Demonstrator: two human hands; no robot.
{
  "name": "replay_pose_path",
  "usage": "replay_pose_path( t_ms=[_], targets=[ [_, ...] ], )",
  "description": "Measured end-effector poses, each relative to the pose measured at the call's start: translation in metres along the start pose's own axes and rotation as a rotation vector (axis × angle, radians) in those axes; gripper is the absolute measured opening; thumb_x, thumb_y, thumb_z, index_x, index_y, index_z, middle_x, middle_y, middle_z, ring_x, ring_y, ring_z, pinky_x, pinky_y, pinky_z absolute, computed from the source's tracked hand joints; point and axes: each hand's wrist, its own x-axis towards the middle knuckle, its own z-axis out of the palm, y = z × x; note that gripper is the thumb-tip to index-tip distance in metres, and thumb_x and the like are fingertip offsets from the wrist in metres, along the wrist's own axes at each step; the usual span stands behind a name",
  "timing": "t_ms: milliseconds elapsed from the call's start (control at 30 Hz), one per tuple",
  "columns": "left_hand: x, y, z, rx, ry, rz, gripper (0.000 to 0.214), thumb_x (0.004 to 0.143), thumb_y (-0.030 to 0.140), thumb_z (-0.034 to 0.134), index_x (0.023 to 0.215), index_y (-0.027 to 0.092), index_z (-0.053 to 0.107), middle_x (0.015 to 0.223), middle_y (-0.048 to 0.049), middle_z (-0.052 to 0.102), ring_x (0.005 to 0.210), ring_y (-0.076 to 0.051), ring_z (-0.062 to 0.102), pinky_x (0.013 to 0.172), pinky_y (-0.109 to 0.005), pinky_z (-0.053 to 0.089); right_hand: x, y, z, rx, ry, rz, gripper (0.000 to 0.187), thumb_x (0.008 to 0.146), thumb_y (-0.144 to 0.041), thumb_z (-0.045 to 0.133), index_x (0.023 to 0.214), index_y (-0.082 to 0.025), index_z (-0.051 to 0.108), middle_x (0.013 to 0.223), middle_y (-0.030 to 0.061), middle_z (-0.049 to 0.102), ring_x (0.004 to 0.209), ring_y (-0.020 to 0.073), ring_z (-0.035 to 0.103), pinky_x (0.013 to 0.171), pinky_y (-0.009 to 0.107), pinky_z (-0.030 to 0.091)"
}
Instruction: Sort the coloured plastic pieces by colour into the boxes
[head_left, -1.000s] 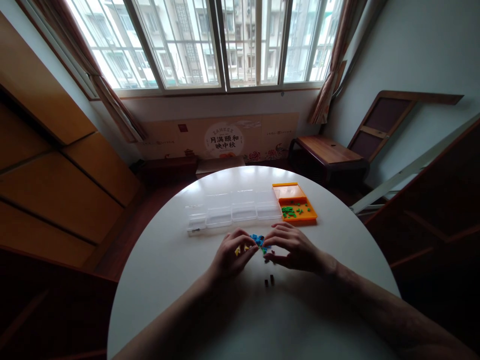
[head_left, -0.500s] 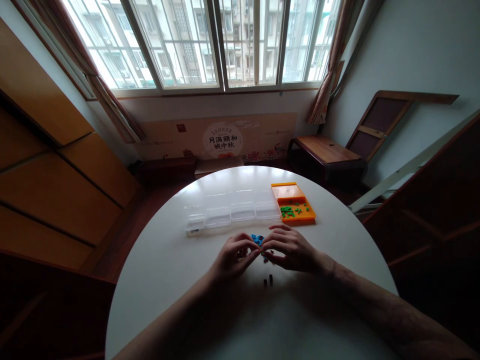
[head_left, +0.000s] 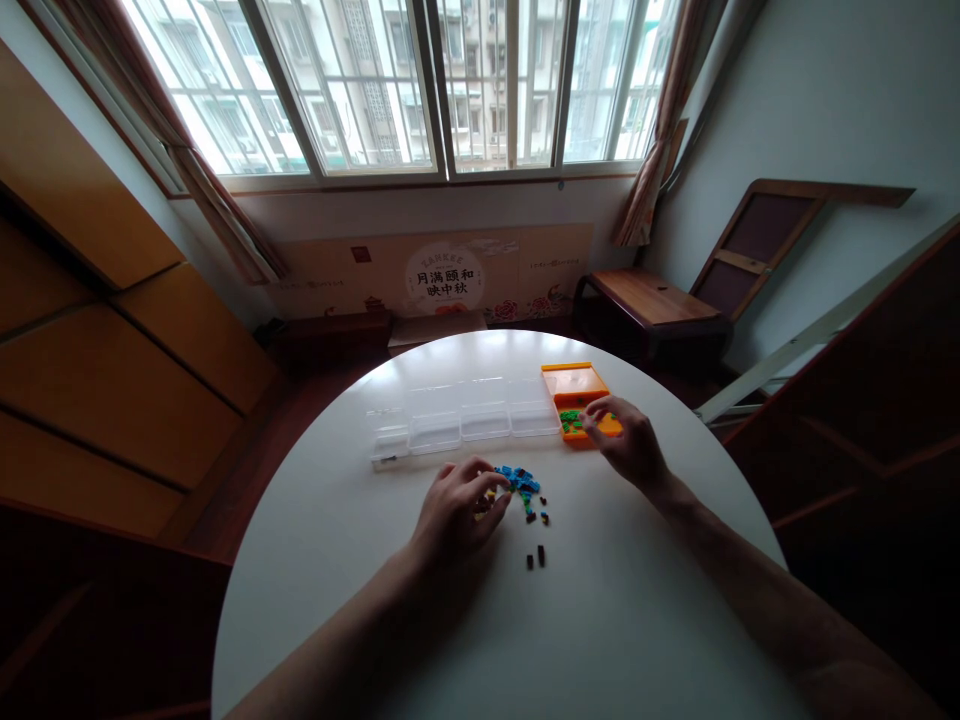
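A small heap of blue pieces point(head_left: 517, 480), with a few dark and yellow ones around it, lies at the middle of the round white table point(head_left: 360, 560). My left hand point(head_left: 454, 512) rests beside that heap with its fingers curled over the yellow bits. My right hand point(head_left: 628, 442) is over the open orange box point(head_left: 574, 385), which holds green pieces point(head_left: 570, 418). Its fingers are pinched together above the box's near end; whatever they hold is too small to see. Two dark pieces point(head_left: 535, 558) lie apart, nearer to me.
A row of clear plastic boxes point(head_left: 465, 425) stands left of the orange box. Beyond the table are a window, a low wooden bench point(head_left: 649, 298) at the right and wooden cabinets point(head_left: 112, 330) at the left.
My right hand has left the heap and moved up and right to the orange box. My left hand has stayed by the heap.
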Motion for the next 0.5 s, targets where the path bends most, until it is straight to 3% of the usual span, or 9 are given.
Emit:
replay_pose_path(
  t_ms=[167,367,500],
  targets=[
    [0.0,0.002,0.002,0.02,-0.011,0.027,0.011,0.1,0.027,0.072,0.107,0.027,0.079,0.107,-0.0033,0.075,0.082,-0.016,0.072,0.089,-0.037,0.046,0.001,0.021,0.001,-0.064,0.003,0.125,0.02,0.098,-0.042,0.068,0.098,-0.023,0.071,0.1,0.0081,0.078,0.09,0.0299,0.07,0.088,0.048,0.055],
    [0.001,0.008,0.001,0.021,-0.06,0.016,0.018,0.1,0.024,0.07,0.115,0.029,0.079,0.105,-0.0042,0.075,0.092,-0.019,0.072,0.09,-0.038,0.046,-0.002,0.003,0.005,0.012,-0.042,0.07,0.015,0.1,-0.037,0.066,0.1,-0.023,0.071,0.104,0.0085,0.078,0.094,0.0294,0.071,0.09,0.047,0.056],
    [0.001,0.008,0.002,0.034,-0.069,0.011,0.013,0.1,0.022,0.07,0.107,0.028,0.079,0.106,-0.004,0.075,0.094,-0.02,0.072,0.092,-0.039,0.046,-0.005,-0.006,0.007,0.028,-0.061,0.041,0.014,0.1,-0.036,0.066,0.1,-0.023,0.071,0.103,0.0082,0.078,0.094,0.0295,0.072,0.091,0.048,0.057]
  ],
)
